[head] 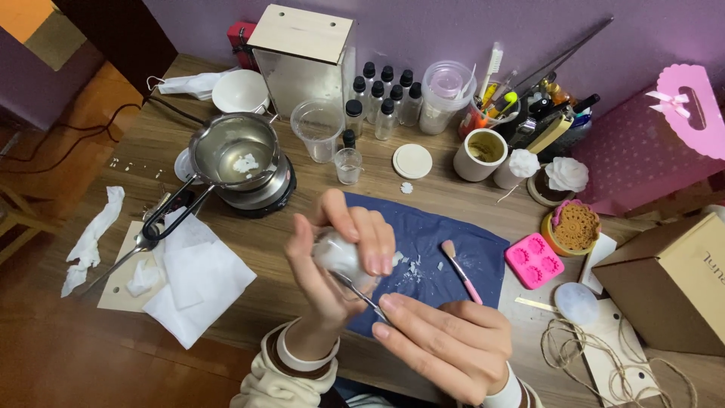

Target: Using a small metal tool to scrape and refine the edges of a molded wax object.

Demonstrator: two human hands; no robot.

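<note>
Left hand [332, 253]: fingers curled closed around a small rounded white object [337, 255], thumb on its near side, fingertips [375, 263] wrapped over the far side; object held up above the near edge of the dark blue cloth [445, 257]. Right hand [445, 340]: thumb and forefinger pinched shut on a thin metal tool [361, 293], the tip of which touches the underside of the white object. White flakes [411, 268] lie on the cloth just beside the held object; a pink-handled brush [461, 270] lies on the cloth to the right of them. Beyond the cloth's right edge: pink silicone mould [534, 260], then a round crocheted piece on a yellow holder [574, 229], a translucent oval piece [577, 302] and loose twine [604, 355] near a cardboard box [672, 279]. Left of the hands: white paper tissues [198, 281], a spoon [124, 257], and a metal pot [236, 153] on a small heater, white lumps showing in the pot. Back of the wooden table [257, 242]: clear plastic cup [317, 128], black-capped bottles [385, 98], pale wooden box [302, 57], white bowl [240, 91], cup of pens and tools [491, 98].
</note>
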